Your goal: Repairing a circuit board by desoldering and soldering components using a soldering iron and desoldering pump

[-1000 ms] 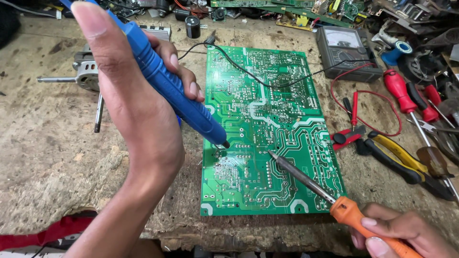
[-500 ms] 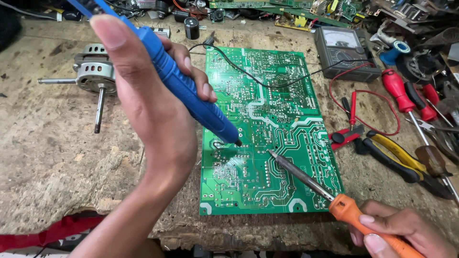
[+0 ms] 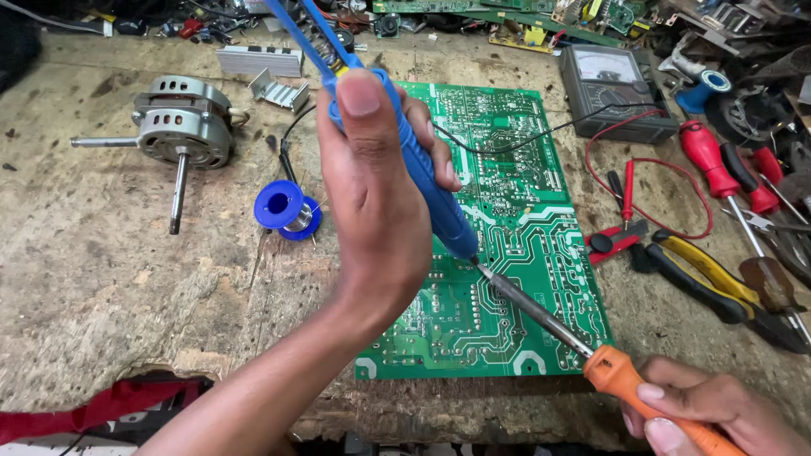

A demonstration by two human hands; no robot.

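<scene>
A green circuit board [image 3: 515,211] lies solder side up on the worn wooden bench [image 3: 101,270]. My left hand [image 3: 372,203] grips a blue desoldering pump [image 3: 427,181], its nozzle down on the board's middle. My right hand [image 3: 718,414], at the bottom right corner, holds an orange-handled soldering iron [image 3: 621,376]. The iron's metal tip meets the pump's nozzle at one spot on the board. My left hand hides part of the board's left side.
A small electric motor [image 3: 182,127] with a shaft and a blue solder spool [image 3: 283,209] lie left of the board. An analogue multimeter [image 3: 612,84] with red and black leads, red screwdrivers [image 3: 714,165] and yellow-handled pliers [image 3: 718,283] crowd the right side. Scrap parts line the back.
My left hand and the pump have shifted right and toward the board's middle, meeting the iron's tip. The view moved, so the motor and solder spool now show.
</scene>
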